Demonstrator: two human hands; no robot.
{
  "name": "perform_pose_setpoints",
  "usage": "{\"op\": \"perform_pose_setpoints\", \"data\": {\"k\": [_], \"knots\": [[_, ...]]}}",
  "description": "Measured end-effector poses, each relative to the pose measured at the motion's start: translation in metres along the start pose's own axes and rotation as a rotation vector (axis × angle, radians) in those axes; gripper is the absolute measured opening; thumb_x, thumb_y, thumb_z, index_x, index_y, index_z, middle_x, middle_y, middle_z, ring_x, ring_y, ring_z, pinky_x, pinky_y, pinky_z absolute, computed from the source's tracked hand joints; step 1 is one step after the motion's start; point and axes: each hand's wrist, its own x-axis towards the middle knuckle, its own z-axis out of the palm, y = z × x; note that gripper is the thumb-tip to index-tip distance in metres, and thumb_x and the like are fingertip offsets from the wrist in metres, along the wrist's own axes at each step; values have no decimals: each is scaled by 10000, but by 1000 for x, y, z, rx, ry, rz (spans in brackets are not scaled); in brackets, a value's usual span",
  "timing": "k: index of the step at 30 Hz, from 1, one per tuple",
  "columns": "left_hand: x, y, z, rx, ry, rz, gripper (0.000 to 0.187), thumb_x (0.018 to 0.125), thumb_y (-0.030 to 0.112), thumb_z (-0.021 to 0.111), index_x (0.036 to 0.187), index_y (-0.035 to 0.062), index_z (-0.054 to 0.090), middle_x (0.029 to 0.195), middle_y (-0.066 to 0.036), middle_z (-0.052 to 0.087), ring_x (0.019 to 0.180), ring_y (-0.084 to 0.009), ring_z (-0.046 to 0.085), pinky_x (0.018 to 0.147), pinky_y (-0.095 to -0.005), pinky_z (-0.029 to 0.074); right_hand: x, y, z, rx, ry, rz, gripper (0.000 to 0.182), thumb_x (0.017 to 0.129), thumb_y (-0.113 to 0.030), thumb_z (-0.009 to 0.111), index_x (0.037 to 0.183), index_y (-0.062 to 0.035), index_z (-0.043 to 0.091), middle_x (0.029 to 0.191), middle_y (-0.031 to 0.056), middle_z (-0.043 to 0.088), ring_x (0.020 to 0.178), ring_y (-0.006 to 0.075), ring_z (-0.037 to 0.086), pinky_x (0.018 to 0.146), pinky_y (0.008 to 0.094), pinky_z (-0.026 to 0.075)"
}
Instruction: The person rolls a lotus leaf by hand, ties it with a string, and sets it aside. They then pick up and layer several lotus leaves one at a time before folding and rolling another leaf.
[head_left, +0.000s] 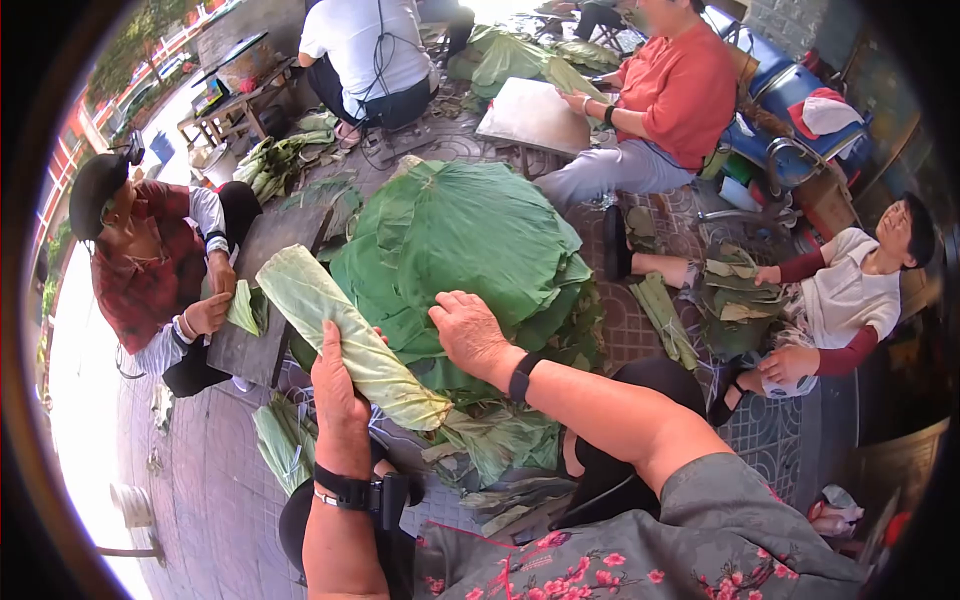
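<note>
A folded lotus leaf (pixel 345 335), pale side out, lies across the person's lap, above the paved floor (pixel 210 490). The left hand (pixel 338 395) grips its lower part, fingers closed round it; the right hand (pixel 470 330) rests open on the big leaf pile (pixel 460 240), which looks largely unfolded. Finished bundles (pixel 283 438) lie beside.
</note>
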Motion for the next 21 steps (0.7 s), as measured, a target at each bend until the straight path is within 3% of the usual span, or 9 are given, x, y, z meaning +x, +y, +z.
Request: {"op": "perform_pose_setpoints", "data": {"k": [2, 3, 9, 12, 13, 17, 20, 21], "knots": [[0, -1, -5, -8, 0, -9, 476, 996, 423, 555, 1185, -14, 550, 1007, -202, 679, 882, -288, 681, 769, -418, 572, 7, 2, -3, 108, -66, 59, 133, 778, -85, 596, 900, -64, 646, 1009, 115, 636, 1014, 299, 579, 896, 409, 447], [0, -1, -6, -23, -6, -15, 480, 992, 426, 561, 1182, -14, 552, 1007, -202, 678, 881, -289, 681, 770, -417, 572, 9, 0, 2, 162, 74, 68, 99, 774, -65, 589, 852, -86, 645, 923, 92, 649, 953, 298, 591, 857, 407, 451], [2, 8, -6, -76, 16, -60, 452, 982, 383, 593, 1182, -22, 569, 1015, -181, 684, 884, -281, 684, 776, -407, 572, 27, -26, -36, 443, 91, -40, 121, 774, -29, 582, 884, -51, 627, 892, 113, 648, 921, 316, 611, 825, 430, 474], [2, 24, -4, -63, -14, -115, 388, 971, 328, 624, 1168, -6, 599, 1008, -138, 693, 867, -251, 685, 768, -389, 574, 23, -39, -58, 621, -118, -90, 147, 784, -24, 579, 928, -29, 609, 896, 164, 646, 881, 372, 618, 774, 425, 495], [-1, 31, -2, -41, -51, -146, 368, 966, 313, 636, 1165, 4, 608, 1009, -118, 693, 864, -240, 683, 768, -384, 573, 20, -38, -62, 741, -285, -66, 147, 804, -35, 591, 949, -28, 616, 843, 125, 657, 799, 291, 644, 732, 367, 499], [2, 26, -2, -22, -145, -258, 355, 946, 279, 668, 1175, 13, 614, 1008, -100, 694, 865, -221, 681, 764, -376, 574, 16, -33, -88, 1082, -784, -6, 172, 828, -41, 590, 992, -18, 637, 828, 19, 655, 767, 81, 566, 715, 278, 478], [10, -14, -3, -1, -151, -393, 331, 936, 250, 682, 1164, 19, 617, 1001, -99, 691, 858, -212, 679, 766, -366, 576, 11, -17, -90, 1078, -883, -88, 176, 814, -41, 603, 984, -9, 635, 835, 27, 662, 762, 95, 575, 719, 278, 476], [11, -23, -1, -5, -158, -415, 328, 937, 252, 680, 1159, 19, 618, 1002, -102, 691, 858, -217, 679, 769, -368, 576, 13, -13, -97, 1037, -961, -60, 189, 836, -27, 600, 1020, -3, 641, 893, 31, 683, 818, 99, 609, 773, 271, 497]]}}
